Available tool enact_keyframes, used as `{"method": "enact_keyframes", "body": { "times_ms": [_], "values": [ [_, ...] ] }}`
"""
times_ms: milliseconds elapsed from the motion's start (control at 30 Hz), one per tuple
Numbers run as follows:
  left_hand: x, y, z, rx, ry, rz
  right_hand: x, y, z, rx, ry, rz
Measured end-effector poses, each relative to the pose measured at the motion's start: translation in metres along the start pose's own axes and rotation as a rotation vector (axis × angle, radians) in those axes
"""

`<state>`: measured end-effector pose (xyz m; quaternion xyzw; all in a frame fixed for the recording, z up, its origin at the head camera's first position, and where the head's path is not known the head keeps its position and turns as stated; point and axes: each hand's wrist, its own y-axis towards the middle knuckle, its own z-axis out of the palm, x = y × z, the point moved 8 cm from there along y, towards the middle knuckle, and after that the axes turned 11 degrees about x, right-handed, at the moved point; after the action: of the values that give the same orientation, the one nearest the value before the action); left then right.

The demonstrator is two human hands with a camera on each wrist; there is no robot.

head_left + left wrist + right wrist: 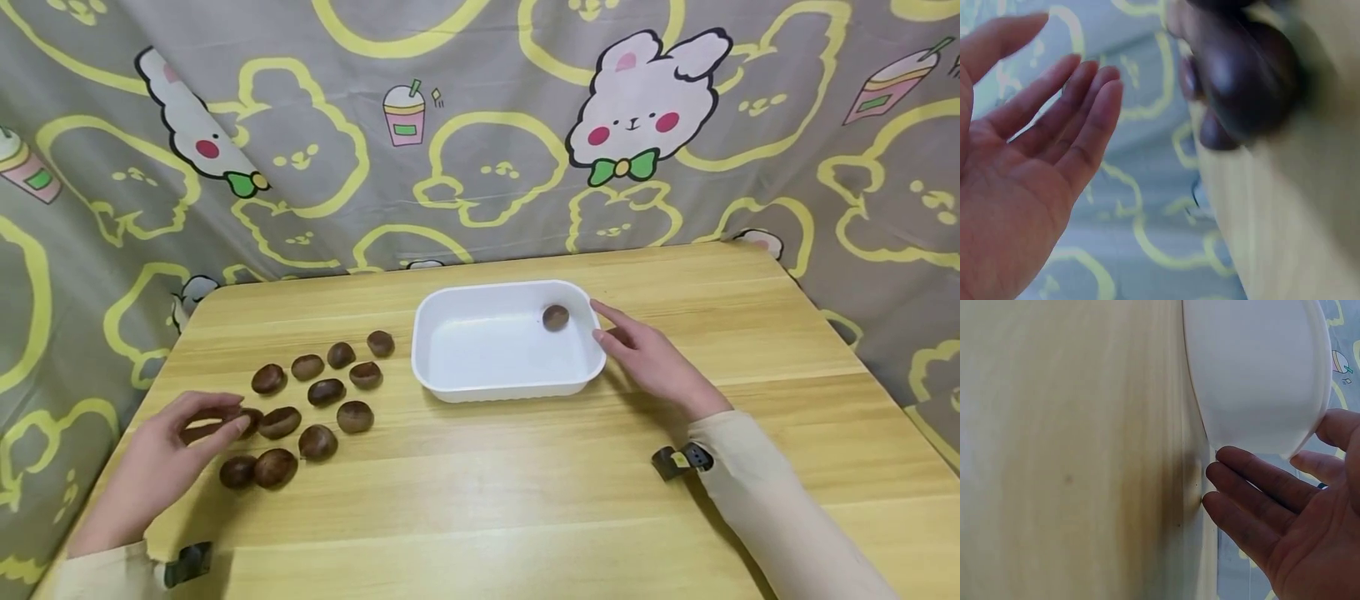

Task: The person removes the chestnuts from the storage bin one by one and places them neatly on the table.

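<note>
At the left of the table, several brown chestnuts [281,422] lie in loose rows. My left hand [168,450] reaches over the left edge of this group, its fingertips beside the outermost chestnut. The left wrist view has that hand [1041,131] with fingers spread and nothing between them; blurred chestnuts [1247,81] show close by. My right hand [652,367] touches the right end of a white rectangular tub [495,389]. Seen from the right wrist, its thumb and index finger rest at the tub's rim, the other fingers stretched out below. One chestnut [555,317] sits inside the tub.
The wooden table [525,500] carries the chestnuts on the left and the tub toward the back middle. A grey patterned curtain [495,83] hangs behind the table and along both sides. Dark wrist straps [682,460] are on both sleeves.
</note>
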<state>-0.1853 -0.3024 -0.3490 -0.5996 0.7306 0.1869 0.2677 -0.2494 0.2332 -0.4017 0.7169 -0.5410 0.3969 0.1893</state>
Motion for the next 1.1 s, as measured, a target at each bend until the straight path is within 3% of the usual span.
{"method": "enact_keyframes", "body": {
  "times_ms": [167,300,567,767,900,1100],
  "values": [
    [-0.035,0.017,0.002,-0.073,-0.049,0.047,0.001,0.002,0.003,0.008,0.013,0.002],
    [-0.066,0.04,0.015,-0.084,-0.128,0.076,0.001,0.002,0.004,0.016,0.011,0.003],
    [-0.126,0.086,0.06,0.043,-0.265,0.116,0.002,0.0,0.001,0.013,-0.023,0.017],
    [-0.168,0.113,0.099,0.112,-0.341,0.219,0.005,-0.002,-0.002,0.009,-0.026,0.011],
    [-0.194,0.132,0.127,0.141,-0.348,0.282,0.007,-0.003,-0.003,0.006,-0.026,0.005],
    [-0.225,0.154,0.169,0.231,-0.291,0.316,0.007,-0.003,0.001,-0.006,-0.006,-0.011]
  ]
}}
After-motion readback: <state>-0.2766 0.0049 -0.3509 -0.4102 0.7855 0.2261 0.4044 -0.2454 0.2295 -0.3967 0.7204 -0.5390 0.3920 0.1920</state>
